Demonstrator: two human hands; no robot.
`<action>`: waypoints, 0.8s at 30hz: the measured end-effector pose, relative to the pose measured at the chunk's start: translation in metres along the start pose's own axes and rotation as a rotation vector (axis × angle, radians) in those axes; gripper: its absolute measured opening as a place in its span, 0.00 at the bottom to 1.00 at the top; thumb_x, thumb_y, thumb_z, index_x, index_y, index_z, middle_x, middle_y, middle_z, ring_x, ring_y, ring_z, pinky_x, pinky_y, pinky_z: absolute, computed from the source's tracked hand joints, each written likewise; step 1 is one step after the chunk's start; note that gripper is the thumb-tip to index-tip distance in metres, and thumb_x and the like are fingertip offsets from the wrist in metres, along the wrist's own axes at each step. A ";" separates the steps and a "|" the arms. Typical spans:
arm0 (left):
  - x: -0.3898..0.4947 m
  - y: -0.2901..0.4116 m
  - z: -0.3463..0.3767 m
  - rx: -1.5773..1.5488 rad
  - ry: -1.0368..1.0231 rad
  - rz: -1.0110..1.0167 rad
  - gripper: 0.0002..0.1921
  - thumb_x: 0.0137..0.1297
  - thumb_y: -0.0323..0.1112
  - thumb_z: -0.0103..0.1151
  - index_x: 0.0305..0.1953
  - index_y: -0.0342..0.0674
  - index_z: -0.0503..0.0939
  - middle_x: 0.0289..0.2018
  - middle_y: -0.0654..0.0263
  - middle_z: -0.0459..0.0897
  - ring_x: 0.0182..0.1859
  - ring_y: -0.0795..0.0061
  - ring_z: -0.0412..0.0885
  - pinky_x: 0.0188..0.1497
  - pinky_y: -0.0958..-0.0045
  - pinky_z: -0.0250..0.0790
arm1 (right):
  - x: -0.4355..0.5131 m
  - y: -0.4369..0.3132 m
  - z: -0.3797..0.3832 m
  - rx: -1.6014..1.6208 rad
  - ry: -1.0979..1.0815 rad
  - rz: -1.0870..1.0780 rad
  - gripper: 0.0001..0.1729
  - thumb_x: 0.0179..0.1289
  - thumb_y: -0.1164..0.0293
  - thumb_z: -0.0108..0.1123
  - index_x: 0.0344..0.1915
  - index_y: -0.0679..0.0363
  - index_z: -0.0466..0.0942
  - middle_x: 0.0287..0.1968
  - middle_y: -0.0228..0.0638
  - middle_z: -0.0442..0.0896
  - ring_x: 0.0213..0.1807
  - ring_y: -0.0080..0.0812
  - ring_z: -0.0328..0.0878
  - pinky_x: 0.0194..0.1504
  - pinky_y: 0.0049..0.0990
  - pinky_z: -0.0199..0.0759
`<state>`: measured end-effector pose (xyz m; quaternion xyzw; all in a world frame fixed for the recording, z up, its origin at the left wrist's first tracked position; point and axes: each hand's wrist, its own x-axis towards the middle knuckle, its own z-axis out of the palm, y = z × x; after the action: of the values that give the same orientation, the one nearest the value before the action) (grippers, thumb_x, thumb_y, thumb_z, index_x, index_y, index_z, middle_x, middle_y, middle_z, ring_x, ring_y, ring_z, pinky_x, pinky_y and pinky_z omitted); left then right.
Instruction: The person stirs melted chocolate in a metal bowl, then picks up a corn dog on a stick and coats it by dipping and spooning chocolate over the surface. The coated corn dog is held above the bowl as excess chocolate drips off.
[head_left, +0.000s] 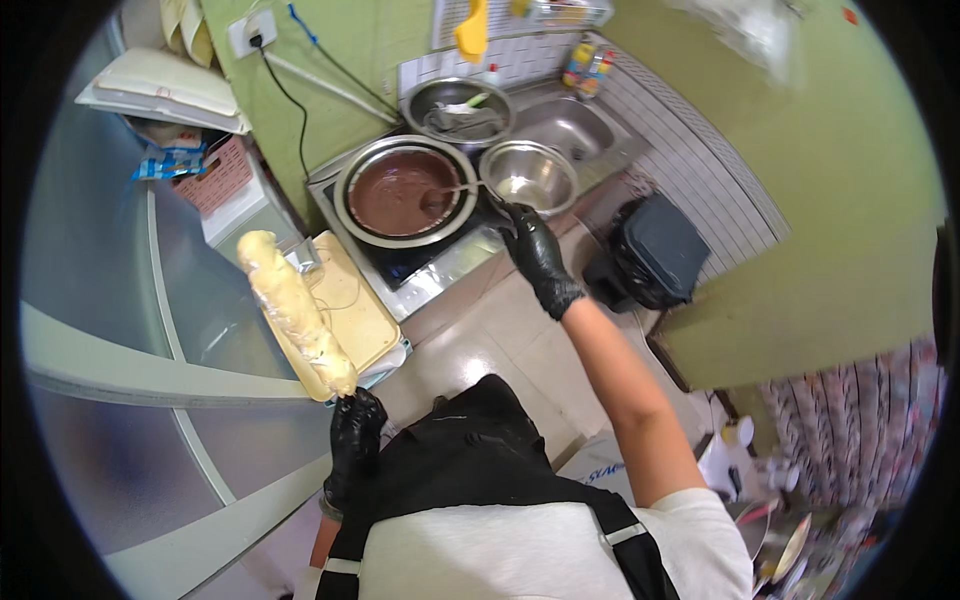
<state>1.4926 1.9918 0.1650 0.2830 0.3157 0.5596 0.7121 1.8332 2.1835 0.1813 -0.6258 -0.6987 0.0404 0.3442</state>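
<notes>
A long, lumpy, pale yellow roll (298, 311) slants over the trays at the left. My left hand (356, 429), in a black glove, is closed at its lower end. My right hand (534, 251), also black-gloved, reaches to the near left rim of a steel bowl (562, 169); whether its fingertips grip the rim or the ladle's handle is unclear. The ladle (457, 187) rests with its head in brown liquid (397, 191), its handle pointing to the bowl. A round steel pot (341, 191) holds the liquid on a black cooktop (401, 270).
Behind the bowl are a steel basin (412, 101) with a grey cloth and a sink (570, 124). A black lidded bin (664, 244) stands right. Beige trays (360, 300) lie left, near a pink basket (217, 180). A black cable (300, 112) hangs from a wall socket.
</notes>
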 end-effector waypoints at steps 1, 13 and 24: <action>0.010 -0.002 0.003 0.118 0.113 0.106 0.03 0.73 0.29 0.46 0.44 0.40 0.70 0.31 0.72 0.69 0.34 0.81 0.67 0.34 0.76 0.65 | 0.025 0.023 0.012 0.051 -0.055 -0.087 0.21 0.61 0.72 0.58 0.55 0.58 0.74 0.55 0.49 0.76 0.54 0.50 0.75 0.54 0.38 0.70; 0.131 -0.049 0.066 0.376 0.683 0.388 0.20 0.74 0.29 0.45 0.64 0.35 0.63 0.53 0.64 0.75 0.54 0.77 0.74 0.56 0.76 0.68 | 0.156 0.128 0.114 -0.069 -0.566 -0.979 0.29 0.56 0.76 0.54 0.61 0.53 0.71 0.39 0.40 0.80 0.40 0.41 0.79 0.40 0.36 0.74; 0.163 -0.048 0.066 0.283 0.748 0.429 0.21 0.73 0.29 0.46 0.65 0.36 0.63 0.54 0.63 0.75 0.54 0.75 0.75 0.59 0.72 0.68 | 0.214 0.112 0.142 0.334 -0.455 -0.587 0.15 0.57 0.79 0.52 0.44 0.63 0.78 0.41 0.49 0.80 0.44 0.50 0.78 0.43 0.40 0.74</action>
<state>1.6015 2.1371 0.1492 0.2147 0.5590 0.7096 0.3714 1.8568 2.4543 0.1108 -0.3102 -0.8899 0.1907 0.2748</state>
